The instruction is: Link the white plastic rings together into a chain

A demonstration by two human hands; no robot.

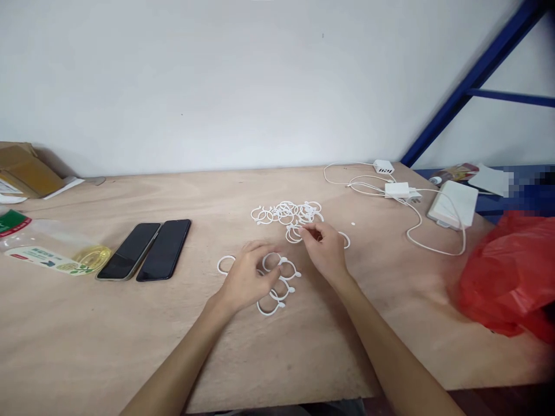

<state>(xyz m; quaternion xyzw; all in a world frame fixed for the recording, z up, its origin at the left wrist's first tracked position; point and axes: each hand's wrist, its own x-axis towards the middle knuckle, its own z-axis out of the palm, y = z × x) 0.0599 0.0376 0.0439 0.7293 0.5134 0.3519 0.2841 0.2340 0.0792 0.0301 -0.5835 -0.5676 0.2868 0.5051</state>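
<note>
Several white plastic rings lie in a loose pile (288,214) at the middle of the wooden table (217,346). A smaller cluster of linked rings (277,289) lies nearer me, with one single ring (225,264) to its left. My left hand (249,277) rests on the near cluster, fingers curled onto a ring there. My right hand (323,248) reaches to the near edge of the pile and pinches a white ring (295,234) between thumb and fingertips.
Two dark phones (145,249) lie side by side at left, beside a lying plastic bottle (56,251). A cardboard box (26,170) sits far left. White chargers with cables (396,189) and a white box (453,203) lie at right. A red plastic bag (509,271) fills the right edge.
</note>
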